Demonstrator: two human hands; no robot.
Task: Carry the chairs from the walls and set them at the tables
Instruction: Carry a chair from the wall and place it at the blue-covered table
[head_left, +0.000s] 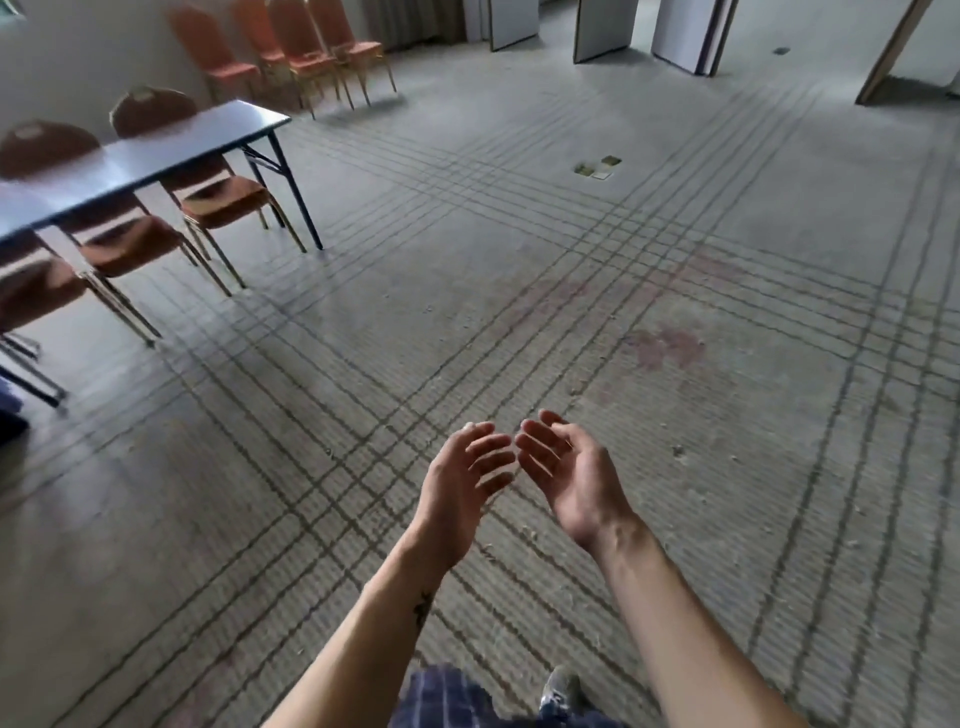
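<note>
Left: table (171, 153) has three set chairs (223, 200) tucked along its far side, so I'd call that part done. A cluster of wall chairs (306, 62) stands by the far wall, not yet moved. My left hand (462, 478) and right hand (571, 478) hang relaxed, fingers loose, carrying nothing.

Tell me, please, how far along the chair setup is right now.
Done: three chairs sit tucked at the blue table. In hand: nothing; left grip and right grip are open and empty. Left: a cluster of orange chairs stands by the far wall.
</note>
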